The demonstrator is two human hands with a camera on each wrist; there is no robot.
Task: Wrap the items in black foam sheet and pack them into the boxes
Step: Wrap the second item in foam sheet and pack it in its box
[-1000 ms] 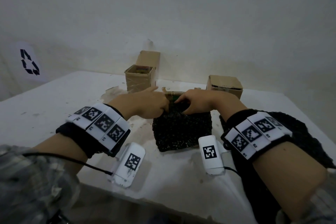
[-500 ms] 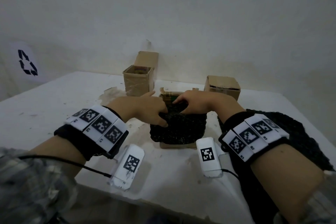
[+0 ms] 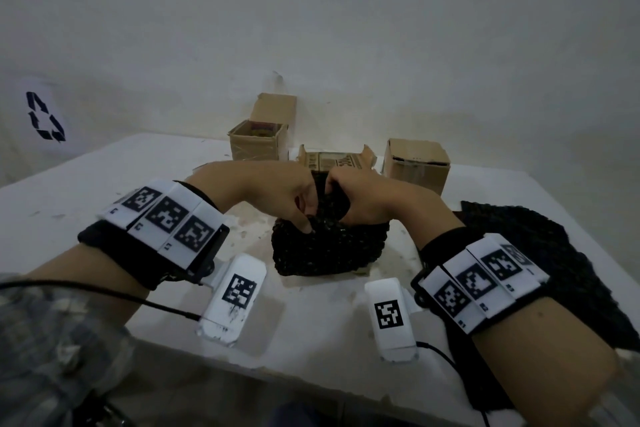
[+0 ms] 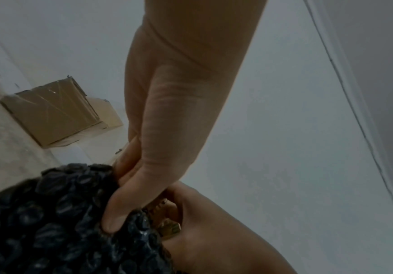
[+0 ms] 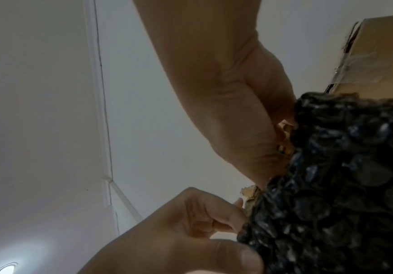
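Observation:
A black bubbled foam sheet (image 3: 329, 250) is bunched into a bundle on the white table (image 3: 104, 201), in the middle. My left hand (image 3: 298, 208) and right hand (image 3: 349, 201) meet on top of it, and each pinches a gathered fold. The sheet fills the lower left of the left wrist view (image 4: 50, 222) and the right side of the right wrist view (image 5: 343, 185). A scrap of a tan printed item (image 5: 284, 146) peeks out between fingers and foam; the rest is hidden. Printed cardboard with torn flaps (image 3: 334, 161) stands right behind my hands.
An open taped box (image 3: 258, 146) with something coloured inside stands at the back left. A closed box (image 3: 415, 163) is at the back right. More black foam sheets (image 3: 540, 253) lie under my right forearm. A wall rises behind the table.
The sheet lay flat a second ago. Both hands have folded its far edge over and gathered it into a raised bundle, and they now pinch it higher up.

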